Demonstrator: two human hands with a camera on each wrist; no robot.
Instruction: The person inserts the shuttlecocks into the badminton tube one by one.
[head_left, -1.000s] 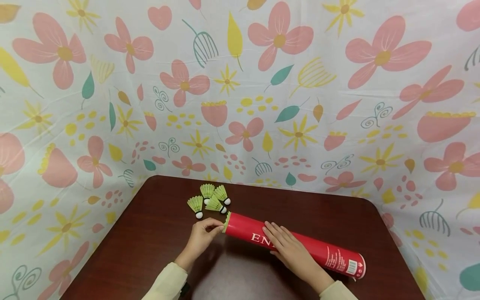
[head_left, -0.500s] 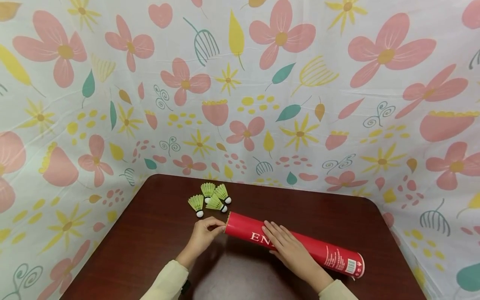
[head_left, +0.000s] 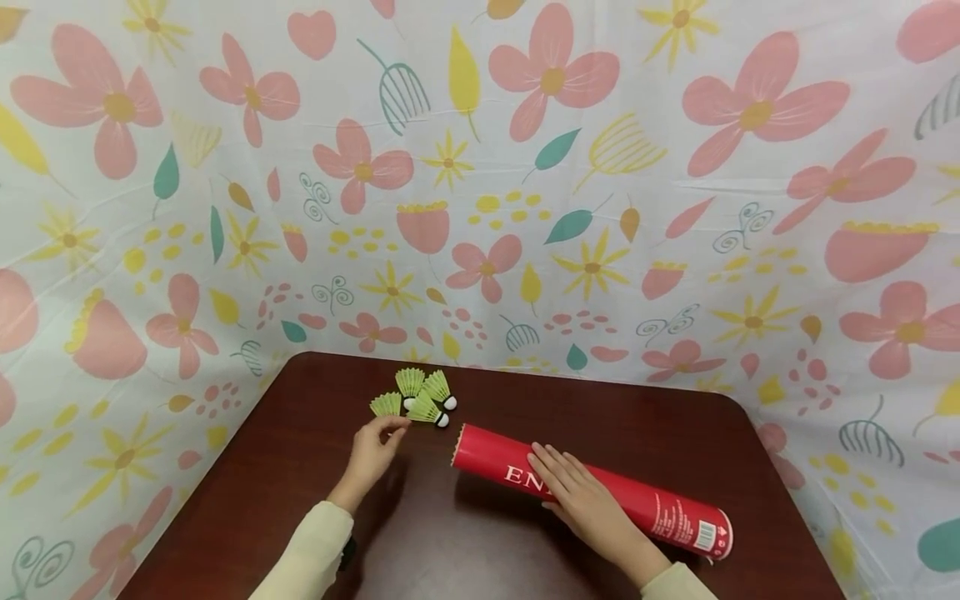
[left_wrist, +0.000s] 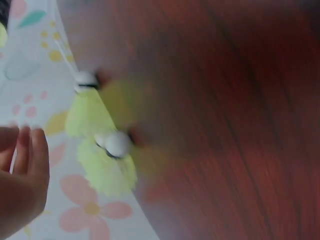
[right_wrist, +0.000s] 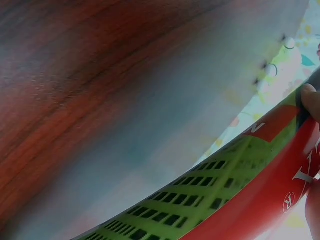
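Note:
My left hand (head_left: 372, 454) is over the table's left half, its thumb and index finger close together beside the leftmost yellow-green shuttlecock (head_left: 386, 405). That shuttlecock's cork is hidden behind the fingers in the head view. In the left wrist view the left fingers (left_wrist: 37, 155) show nothing between them. My right hand (head_left: 588, 504) holds the long red shuttlecock tube (head_left: 660, 510) across its middle, fingers over the top and thumb on the near side. The tube lies slanted, its open end facing left. Green printing on the tube's far side (right_wrist: 190, 195) shows in the right wrist view.
Several more shuttlecocks (head_left: 426, 408) lie in a cluster with white corks at the table's back left. The dark reddish-brown table (head_left: 585, 400) has rounded far corners. A floral cloth (head_left: 480, 208) hangs behind it and along both sides.
The shuttlecock rim at the tube's mouth has gone inside, out of sight. My left hand has left the mouth and moved back and left to the cluster. The right hand stays on the tube.

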